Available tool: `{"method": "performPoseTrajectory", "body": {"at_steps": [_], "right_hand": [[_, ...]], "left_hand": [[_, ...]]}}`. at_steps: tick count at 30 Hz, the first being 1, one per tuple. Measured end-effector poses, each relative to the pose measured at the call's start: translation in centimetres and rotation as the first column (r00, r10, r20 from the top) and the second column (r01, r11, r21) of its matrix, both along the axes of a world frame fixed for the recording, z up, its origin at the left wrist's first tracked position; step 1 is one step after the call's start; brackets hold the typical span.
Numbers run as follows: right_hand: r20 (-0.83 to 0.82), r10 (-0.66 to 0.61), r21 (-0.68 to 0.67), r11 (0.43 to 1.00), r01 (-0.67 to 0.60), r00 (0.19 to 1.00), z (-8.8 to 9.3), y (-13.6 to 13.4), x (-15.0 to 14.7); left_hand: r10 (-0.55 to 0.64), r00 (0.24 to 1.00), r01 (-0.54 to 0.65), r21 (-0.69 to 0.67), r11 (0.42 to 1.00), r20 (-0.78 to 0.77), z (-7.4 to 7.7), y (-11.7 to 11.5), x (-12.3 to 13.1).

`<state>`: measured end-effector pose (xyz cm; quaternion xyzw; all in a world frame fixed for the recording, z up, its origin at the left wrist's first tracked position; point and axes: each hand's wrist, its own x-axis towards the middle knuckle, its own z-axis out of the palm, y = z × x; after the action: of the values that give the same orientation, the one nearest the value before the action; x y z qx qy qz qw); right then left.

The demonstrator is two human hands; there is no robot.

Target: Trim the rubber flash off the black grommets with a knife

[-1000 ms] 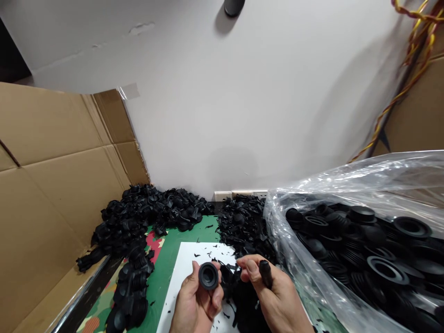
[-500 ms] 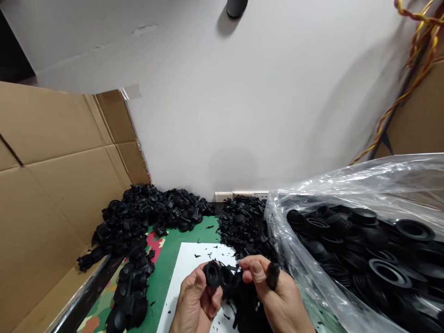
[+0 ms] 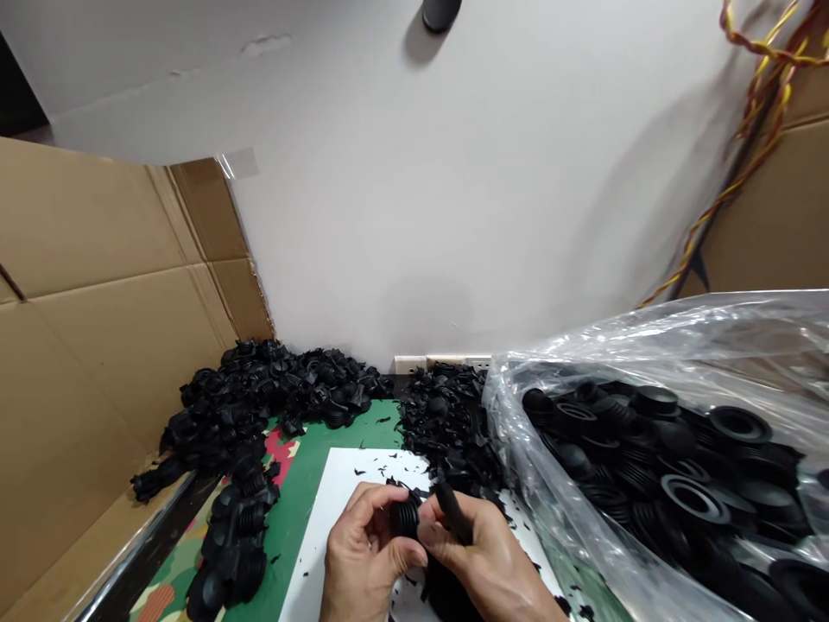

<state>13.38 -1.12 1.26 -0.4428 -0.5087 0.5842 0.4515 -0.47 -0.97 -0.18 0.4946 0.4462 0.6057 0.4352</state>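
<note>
In the lower middle of the head view, my left hand (image 3: 363,549) is closed around a small black ribbed rubber bellows (image 3: 405,518), its ridges facing up. Pressed against the right edge of that bellows are the fingertips of my right hand (image 3: 483,553). A dark, stick-like thing (image 3: 453,511) pokes out of the right hand's grip, too unclear to name. Beneath both hands lies a white sheet (image 3: 317,527) strewn with black rubber scraps. More scraps form a heap (image 3: 446,423) just beyond the right hand.
A pile of black bellows parts (image 3: 259,397) lies at the back left, beside a cardboard panel (image 3: 110,345). On the right, a clear plastic bag (image 3: 511,415) holds many larger black rubber parts. Twisted yellow and red wires (image 3: 718,199) hang against the wall.
My right hand has moved left to meet the bellows in my left hand. The bellows has turned from showing its open end to showing its ribbed side. The view shifted slightly.
</note>
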Motion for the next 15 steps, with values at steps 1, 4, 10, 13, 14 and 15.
{"method": "performPoseTrajectory", "body": {"at_steps": [1, 4, 10, 13, 14, 15], "right_hand": [[0.01, 0.006, -0.002, 1.0, -0.006, 1.0, 0.0, 0.0, 0.0], [0.027, 0.019, 0.033, 0.999, -0.02, 0.999, -0.2, 0.1, 0.2], [0.069, 0.002, 0.016, 1.0, -0.003, 0.998, -1.3, 0.3, 0.4], [0.09, -0.024, -0.021, 0.999, 0.026, 0.996, -1.7, 0.3, 0.4], [0.091, -0.031, -0.036, 0.999, 0.034, 0.995, -1.8, 0.4, 0.4], [0.088, -0.035, -0.05, 0.998, 0.04, 0.996, -1.9, 0.4, 0.4]], "left_hand": [[-0.02, 1.0, 0.019, -0.022, 1.0, -0.018, 0.0, 0.1, -0.1], [-0.034, 0.999, 0.031, -0.121, 0.992, -0.018, -0.1, 0.2, -0.1], [-0.084, 0.985, 0.127, -0.301, 0.945, 0.151, -0.7, 0.1, -0.3], [-0.087, 0.98, 0.139, -0.303, 0.943, 0.177, -0.9, 0.1, -0.6], [-0.085, 0.98, 0.137, -0.298, 0.945, 0.178, -0.9, 0.2, -0.7], [-0.084, 0.981, 0.135, -0.296, 0.946, 0.177, -0.9, 0.2, -0.7]]}}
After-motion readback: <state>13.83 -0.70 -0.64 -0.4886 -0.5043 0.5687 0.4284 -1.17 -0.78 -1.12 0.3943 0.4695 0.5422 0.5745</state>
